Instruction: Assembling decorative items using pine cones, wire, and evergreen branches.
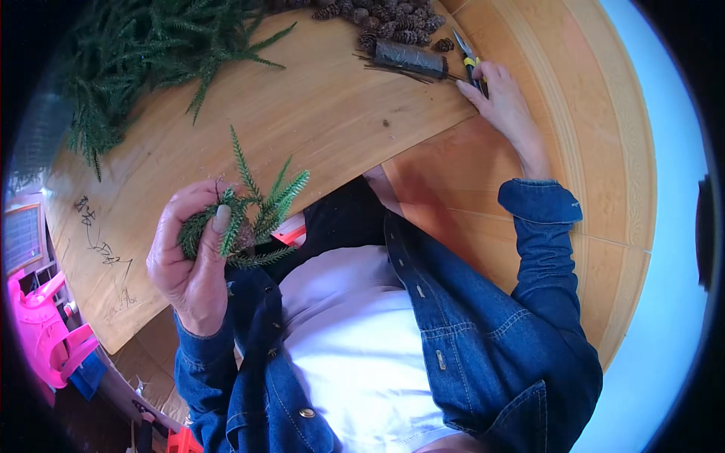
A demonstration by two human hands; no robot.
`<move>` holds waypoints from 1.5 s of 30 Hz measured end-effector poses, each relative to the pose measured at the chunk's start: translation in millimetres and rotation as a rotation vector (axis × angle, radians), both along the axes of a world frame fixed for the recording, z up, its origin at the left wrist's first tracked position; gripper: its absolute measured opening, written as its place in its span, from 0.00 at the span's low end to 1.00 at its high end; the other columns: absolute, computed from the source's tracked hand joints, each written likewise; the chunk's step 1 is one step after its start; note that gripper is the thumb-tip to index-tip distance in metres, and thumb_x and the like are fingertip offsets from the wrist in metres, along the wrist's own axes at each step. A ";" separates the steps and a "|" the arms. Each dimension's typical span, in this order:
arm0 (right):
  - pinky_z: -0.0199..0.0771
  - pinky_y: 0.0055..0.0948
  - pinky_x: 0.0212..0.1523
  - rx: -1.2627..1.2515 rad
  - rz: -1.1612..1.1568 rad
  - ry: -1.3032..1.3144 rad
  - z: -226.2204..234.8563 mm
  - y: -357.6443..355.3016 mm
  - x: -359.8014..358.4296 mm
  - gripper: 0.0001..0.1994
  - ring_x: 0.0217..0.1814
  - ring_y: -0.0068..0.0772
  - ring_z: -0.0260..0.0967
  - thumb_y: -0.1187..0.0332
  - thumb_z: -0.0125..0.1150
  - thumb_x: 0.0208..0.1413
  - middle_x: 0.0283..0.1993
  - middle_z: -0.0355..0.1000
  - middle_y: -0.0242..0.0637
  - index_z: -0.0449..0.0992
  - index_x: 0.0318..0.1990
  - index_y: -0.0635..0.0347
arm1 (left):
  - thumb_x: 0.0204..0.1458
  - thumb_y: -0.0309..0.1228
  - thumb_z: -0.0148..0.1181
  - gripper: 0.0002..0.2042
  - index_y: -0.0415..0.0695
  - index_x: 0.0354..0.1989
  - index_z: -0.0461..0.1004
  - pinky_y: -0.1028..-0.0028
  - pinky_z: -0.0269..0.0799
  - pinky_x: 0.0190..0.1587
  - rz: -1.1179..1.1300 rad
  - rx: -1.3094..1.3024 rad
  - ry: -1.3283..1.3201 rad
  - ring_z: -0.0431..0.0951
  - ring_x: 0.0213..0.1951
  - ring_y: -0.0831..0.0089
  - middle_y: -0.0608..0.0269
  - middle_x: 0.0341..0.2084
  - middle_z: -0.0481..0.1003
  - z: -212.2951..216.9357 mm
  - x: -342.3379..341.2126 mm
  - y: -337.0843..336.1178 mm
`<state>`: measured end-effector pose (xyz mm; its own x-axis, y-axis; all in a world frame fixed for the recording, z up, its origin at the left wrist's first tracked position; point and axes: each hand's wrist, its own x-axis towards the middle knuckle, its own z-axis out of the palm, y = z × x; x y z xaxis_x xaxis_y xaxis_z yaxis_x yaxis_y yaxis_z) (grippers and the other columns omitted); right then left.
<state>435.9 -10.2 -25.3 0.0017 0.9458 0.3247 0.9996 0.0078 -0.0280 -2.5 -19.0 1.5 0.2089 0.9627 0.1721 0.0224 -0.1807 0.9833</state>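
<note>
My left hand (192, 253) is closed around a small bunch of green artificial pine sprigs (264, 211), pinched under the thumb in front of my body, near the table's front edge. A brownish lump, perhaps a pine cone, partly shows among the needles. At the table's far right edge my right hand (504, 102) has its thumb and fingers around the handles of pliers (470, 62) with yellow and black grips. Their jaws point away from me. Just left of the pliers lies a dark wrapped bundle of thin wires or stems (410, 59).
A large heap of green pine branches (158, 60) covers the table's far left. Several brown pine cones (393, 19) are piled at the back, above the bundle. The wooden table (325, 106) has pen marks at its left. A pink plastic stool (49, 328) stands beyond the left edge.
</note>
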 end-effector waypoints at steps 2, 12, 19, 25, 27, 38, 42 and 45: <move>0.66 0.37 0.42 -0.048 -0.025 0.044 -2.3 0.5 4.5 0.15 0.39 0.45 0.65 0.59 0.62 0.53 0.35 0.67 0.47 0.69 0.36 0.63 | 0.52 0.16 0.54 0.06 0.34 0.38 0.70 0.77 0.67 0.48 0.017 -0.049 -0.028 0.73 0.43 0.72 0.55 0.41 0.73 -0.2 -0.4 -1.2; 0.64 0.31 0.35 -0.158 -0.182 0.247 -5.3 1.8 18.9 0.15 0.34 0.35 0.64 0.60 0.61 0.53 0.30 0.67 0.40 0.70 0.31 0.65 | 0.53 0.20 0.56 0.11 0.34 0.45 0.70 0.79 0.69 0.44 0.065 -0.158 -0.092 0.73 0.41 0.76 0.59 0.39 0.74 -0.8 -4.2 -3.8; 0.61 0.25 0.29 -0.054 -0.296 1.485 30.8 -31.3 19.1 0.15 0.30 0.26 0.62 0.64 0.60 0.53 0.37 0.68 0.36 0.72 0.43 0.64 | 0.51 0.19 0.58 0.10 0.34 0.42 0.73 0.84 0.67 0.38 0.033 -0.278 -0.161 0.71 0.35 0.84 0.68 0.32 0.74 0.3 -3.9 -4.8; 0.64 0.28 0.35 -0.008 0.357 2.223 58.2 -56.3 -47.5 0.24 0.47 0.32 0.59 0.67 0.58 0.49 0.52 0.60 0.43 0.62 0.53 0.66 | 0.52 0.22 0.58 0.10 0.34 0.43 0.72 0.84 0.69 0.32 0.015 -0.351 -0.214 0.73 0.29 0.83 0.65 0.32 0.75 -1.2 -1.6 -4.1; 0.65 0.28 0.37 -0.049 0.512 2.261 52.1 -49.4 -76.4 0.26 0.50 0.34 0.58 0.68 0.58 0.47 0.55 0.58 0.44 0.60 0.55 0.66 | 0.52 0.22 0.57 0.11 0.34 0.43 0.71 0.83 0.70 0.30 0.035 -0.339 -0.194 0.74 0.28 0.81 0.63 0.31 0.75 -4.1 -4.2 -7.2; 0.62 0.24 0.38 -0.713 0.537 1.192 45.9 -36.1 -184.7 0.12 0.38 0.31 0.62 0.72 0.53 0.32 0.41 0.65 0.42 0.71 0.29 0.67 | 0.52 0.22 0.57 0.11 0.33 0.43 0.71 0.82 0.72 0.34 0.063 -0.361 -0.266 0.75 0.30 0.80 0.61 0.32 0.76 2.4 -2.3 -14.6; 0.61 0.25 0.38 -0.752 0.560 1.189 47.7 -31.4 -188.1 0.12 0.38 0.31 0.61 0.72 0.54 0.31 0.41 0.65 0.43 0.71 0.28 0.67 | 0.52 0.22 0.57 0.11 0.33 0.43 0.71 0.82 0.72 0.36 0.032 -0.354 -0.257 0.76 0.32 0.80 0.61 0.33 0.76 -2.5 -4.9 -14.2; 0.61 0.25 0.39 -0.769 0.604 1.176 46.9 -28.0 -190.3 0.12 0.39 0.32 0.61 0.71 0.54 0.31 0.41 0.65 0.42 0.71 0.28 0.67 | 0.52 0.22 0.57 0.11 0.33 0.43 0.71 0.81 0.72 0.37 0.044 -0.353 -0.287 0.76 0.32 0.80 0.60 0.33 0.76 -4.9 -3.7 -15.5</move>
